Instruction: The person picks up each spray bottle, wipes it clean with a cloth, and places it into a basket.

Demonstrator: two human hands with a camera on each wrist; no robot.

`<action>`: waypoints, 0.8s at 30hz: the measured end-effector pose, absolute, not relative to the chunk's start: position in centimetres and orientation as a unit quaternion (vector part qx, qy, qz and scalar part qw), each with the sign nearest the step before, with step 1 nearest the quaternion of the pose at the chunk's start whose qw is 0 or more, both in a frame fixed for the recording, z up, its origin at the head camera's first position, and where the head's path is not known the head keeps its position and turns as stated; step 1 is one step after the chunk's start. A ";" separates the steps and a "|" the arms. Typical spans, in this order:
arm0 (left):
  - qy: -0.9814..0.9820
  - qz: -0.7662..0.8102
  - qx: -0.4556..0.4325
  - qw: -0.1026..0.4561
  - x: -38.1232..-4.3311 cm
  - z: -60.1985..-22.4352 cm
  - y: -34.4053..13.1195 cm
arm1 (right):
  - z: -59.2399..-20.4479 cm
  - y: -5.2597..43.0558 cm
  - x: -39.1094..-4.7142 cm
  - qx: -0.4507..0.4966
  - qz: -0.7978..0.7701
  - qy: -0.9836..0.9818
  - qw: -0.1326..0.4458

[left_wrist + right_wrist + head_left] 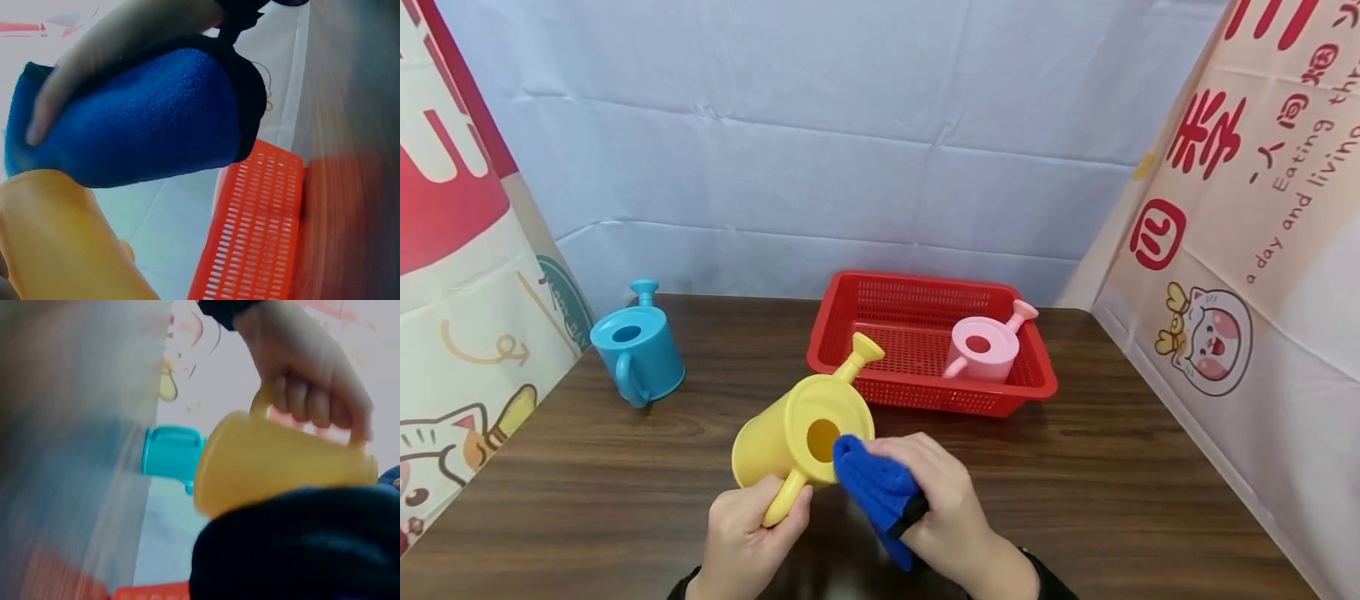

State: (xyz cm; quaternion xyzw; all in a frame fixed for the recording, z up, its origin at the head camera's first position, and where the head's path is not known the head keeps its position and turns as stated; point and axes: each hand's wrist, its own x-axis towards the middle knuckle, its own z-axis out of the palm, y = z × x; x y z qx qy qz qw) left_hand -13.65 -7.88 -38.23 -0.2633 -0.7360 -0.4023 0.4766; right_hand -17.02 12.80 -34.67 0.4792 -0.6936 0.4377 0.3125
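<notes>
My left hand [752, 533] grips the handle of a yellow watering can [767, 442], which tilts with its top toward the right and its spout pointing up and away. In the right wrist view, the fingers of that hand curl through the handle. My right hand [951, 500] holds a folded blue cloth [880, 487] with black edging. The cloth touches the rim of the can beside its round opening. Seen from the left wrist, the cloth [156, 119] lies against the can's upper edge, fingers over it.
A red perforated basket [925, 387] stands behind the hands, with a pink watering can [988, 350] in its right part. A blue watering can [643, 354] stands at the table's back left. Pale cloth [820, 167] hangs behind the dark wooden table [625, 500]; printed sheets flank it.
</notes>
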 end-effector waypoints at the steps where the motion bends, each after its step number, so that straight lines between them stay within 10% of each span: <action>1: -0.736 -0.403 -0.264 0.476 -13.7 -38.2 -7.9 | -34.5 12.6 -16.8 0.497 0.422 -0.687 0.320; 24: -0.738 -0.379 -0.310 0.464 -13.4 -38.1 -7.4 | -34.3 13.7 -19.5 0.309 0.363 -0.835 0.274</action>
